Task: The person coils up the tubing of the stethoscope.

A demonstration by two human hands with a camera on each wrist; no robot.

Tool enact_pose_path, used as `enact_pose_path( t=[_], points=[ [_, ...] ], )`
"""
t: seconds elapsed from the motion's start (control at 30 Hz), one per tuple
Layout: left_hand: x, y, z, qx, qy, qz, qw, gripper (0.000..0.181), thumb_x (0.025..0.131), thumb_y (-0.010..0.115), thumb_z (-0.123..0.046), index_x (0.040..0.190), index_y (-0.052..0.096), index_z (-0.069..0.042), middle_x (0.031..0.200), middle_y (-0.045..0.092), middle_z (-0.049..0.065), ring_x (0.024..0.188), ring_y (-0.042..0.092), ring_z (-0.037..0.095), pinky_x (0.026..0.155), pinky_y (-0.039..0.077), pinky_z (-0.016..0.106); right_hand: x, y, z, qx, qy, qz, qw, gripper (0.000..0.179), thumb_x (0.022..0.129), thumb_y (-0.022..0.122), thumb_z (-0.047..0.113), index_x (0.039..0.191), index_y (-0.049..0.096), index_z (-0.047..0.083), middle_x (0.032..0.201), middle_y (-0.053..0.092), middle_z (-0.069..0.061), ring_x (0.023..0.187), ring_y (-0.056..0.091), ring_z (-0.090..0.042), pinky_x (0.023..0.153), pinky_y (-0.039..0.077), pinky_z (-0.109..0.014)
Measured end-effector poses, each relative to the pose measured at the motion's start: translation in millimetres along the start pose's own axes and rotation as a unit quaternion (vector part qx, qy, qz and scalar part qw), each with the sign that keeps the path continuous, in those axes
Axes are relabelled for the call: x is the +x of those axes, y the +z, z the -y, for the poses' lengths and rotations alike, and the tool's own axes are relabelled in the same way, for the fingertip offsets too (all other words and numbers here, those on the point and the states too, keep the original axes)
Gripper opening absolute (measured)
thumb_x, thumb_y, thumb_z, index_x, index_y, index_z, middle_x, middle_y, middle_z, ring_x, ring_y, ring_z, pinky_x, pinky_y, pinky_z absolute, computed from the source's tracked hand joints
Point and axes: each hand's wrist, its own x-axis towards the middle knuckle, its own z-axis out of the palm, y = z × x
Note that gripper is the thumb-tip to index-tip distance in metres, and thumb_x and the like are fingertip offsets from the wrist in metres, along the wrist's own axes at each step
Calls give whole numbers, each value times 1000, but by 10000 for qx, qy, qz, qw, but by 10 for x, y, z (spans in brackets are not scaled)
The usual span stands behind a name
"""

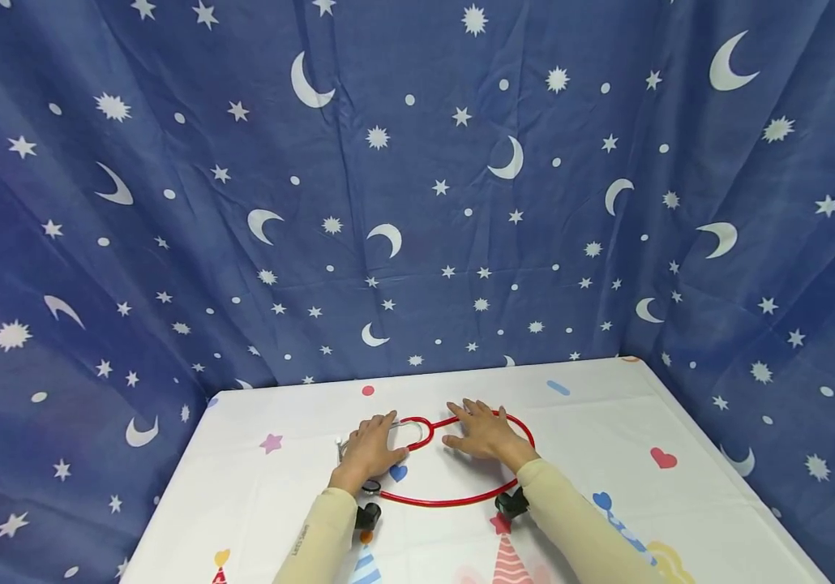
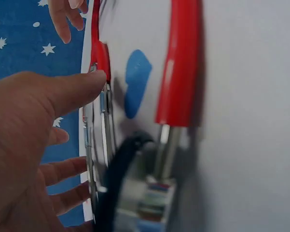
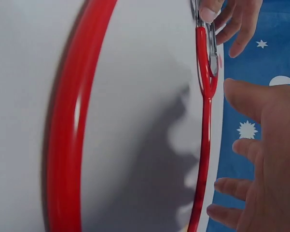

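Soft shadow point(image 3: 152, 164) dims the white tabletop point(image 3: 135, 53); glare streaks red tubing point(image 3: 68, 130).

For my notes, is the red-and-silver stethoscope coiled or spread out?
Spread out: its glossy red tube curves in one wide loop on the white tabletop.

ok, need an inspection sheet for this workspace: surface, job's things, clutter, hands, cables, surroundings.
Surface: white table covering with colourful printed shapes, lying flat.
Job's things: red-tubed stethoscope, tubing in a loop; round dark-rimmed metal chestpiece near the left wrist.
Clutter: nothing seen.
Left hand: fingers spread by the slim metal ear tubes; contact unclear.
Right hand: fingers spread, raised over the loop, holding nothing.
Cables: nothing seen.
Surroundings: dark-blue fabric curtain with white moons and stars, behind and at both sides.
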Motion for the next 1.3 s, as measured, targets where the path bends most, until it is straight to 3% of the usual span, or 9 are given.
enact_pose_path(
  t=[0.37, 0.6, 0.8, 0.93, 1.1, 1.3],
  points=[
    [-5, 74, 62, 97, 173, -414, 9989, 62, 83, 78, -35, 134, 57, -7, 122, 58, 16, 117, 50, 34, 100, 39, 56, 4, 64, 28, -88, 113, -51, 9999, 68, 87, 68, 51, 147, 46, 25, 148, 47, -11, 140, 40, -35, 114, 18, -70],
    [-22, 79, 72, 4, 272, -557, 9981, 62, 79, 82, -34, 129, 60, -5, 111, 57, 13, 105, 54, 29, 94, 43, 50, 6, 76, 5, -150, -77, -380, 9991, 53, 89, 70, 39, 137, 57, 20, 127, 59, -10, 123, 54, -33, 109, 30, -66],
    [-40, 74, 83, -145, 447, -608, 9970, 61, 76, 85, -32, 126, 60, -7, 105, 55, 9, 91, 55, 22, 85, 48, 44, 17, 94, -42, -141, -436, -1003, 9939, 21, 93, 67, 26, 111, 69, 16, 99, 61, -5, 94, 61, -24, 87, 46, -51],
    [-71, 89, 91, -206, 457, -469, 9976, 63, 76, 84, -37, 127, 58, -9, 106, 56, 6, 92, 57, 20, 84, 51, 43, 3, 64, -61, 179, -692, -1480, 9864, 7, 94, 67, 21, 98, 69, 15, 86, 56, 0, 75, 54, -16, 69, 47, -38],
    [-97, 87, 83, -362, 463, -304, 9978, 72, 72, 86, -36, 131, 54, -10, 104, 58, 5, 91, 57, 18, 79, 49, 44, -23, -33, -39, 495, -724, -1799, 9798, 8, 95, 66, 22, 99, 69, 17, 87, 55, 1, 70, 51, -12, 64, 45, -31],
    [-91, 43, 69, -471, 528, -420, 9966, 69, 73, 86, -29, 131, 53, -12, 92, 58, 1, 74, 49, 11, 67, 42, 32, -67, -137, -11, 560, -502, -1781, 9811, 13, 97, 63, 28, 105, 69, 19, 91, 57, 2, 71, 52, -10, 65, 46, -31]
  ],
)
